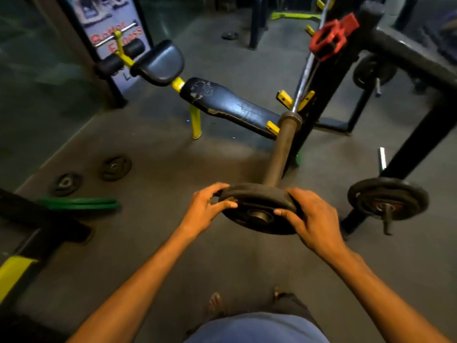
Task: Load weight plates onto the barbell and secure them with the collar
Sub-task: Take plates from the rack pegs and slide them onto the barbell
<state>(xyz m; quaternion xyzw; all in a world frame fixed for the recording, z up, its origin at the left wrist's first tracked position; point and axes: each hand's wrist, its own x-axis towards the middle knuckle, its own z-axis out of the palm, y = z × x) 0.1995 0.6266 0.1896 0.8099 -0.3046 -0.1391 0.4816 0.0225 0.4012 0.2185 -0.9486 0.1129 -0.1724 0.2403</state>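
Observation:
A black weight plate sits on the near end of the barbell sleeve, whose tip shows through the plate's hole. My left hand grips the plate's left rim and my right hand grips its right rim. The bar runs away from me over the rack's yellow hooks. A red collar rests high on the black rack post at the upper right. Two small black plates lie on the floor to the left.
A black bench with yellow legs stands beyond the sleeve. A plate tree at right holds plates on a peg. Green plates lie on the floor at left. My feet stand below.

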